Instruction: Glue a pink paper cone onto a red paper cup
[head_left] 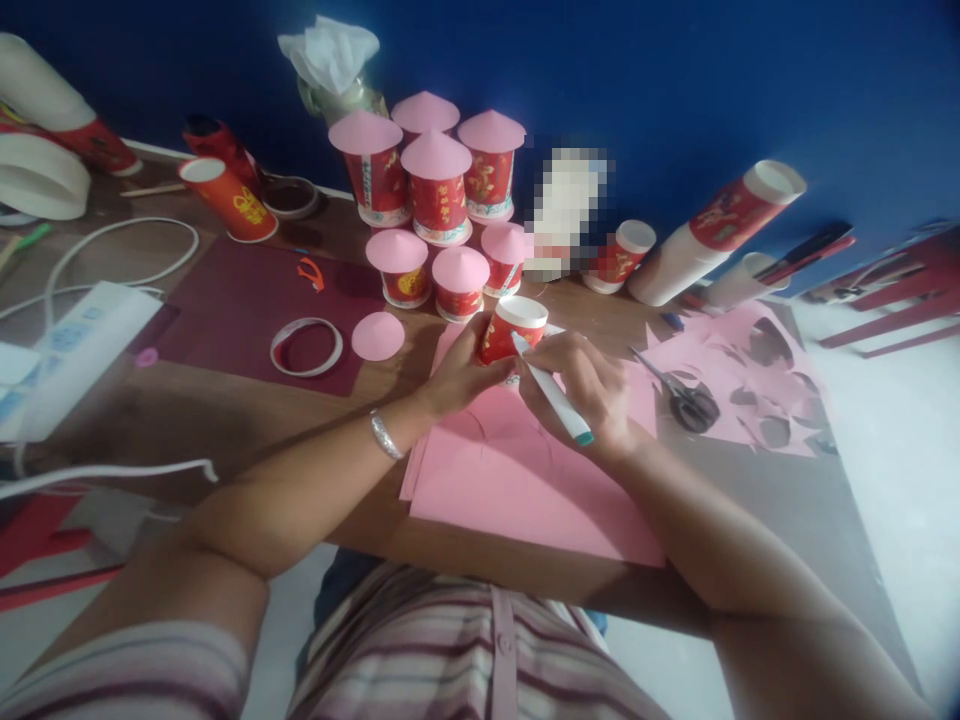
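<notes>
My left hand (pixel 463 368) is wrapped round a red paper cup (pixel 501 338) with a white rim, its mouth facing up and a little tilted. In my right hand (pixel 589 385) is a white marker (pixel 553 400) with a green end, its tip close to the cup's side; whether it touches I cannot tell. Below both hands lie pink paper sheets (pixel 517 500) with faint curved lines drawn on them. Just beyond the cup stand several red cups with pink cone tops (pixel 460 272). A loose pink cone (pixel 378 337) lies to the left.
Scissors (pixel 694 405) rest by cut pink scraps (pixel 776 390) at right. Stacked cups (pixel 720 230) lean near the blue wall. On a dark red sheet (pixel 247 300) sits a cut cup ring (pixel 306 348). A white power strip (pixel 82 350) with cables is at left.
</notes>
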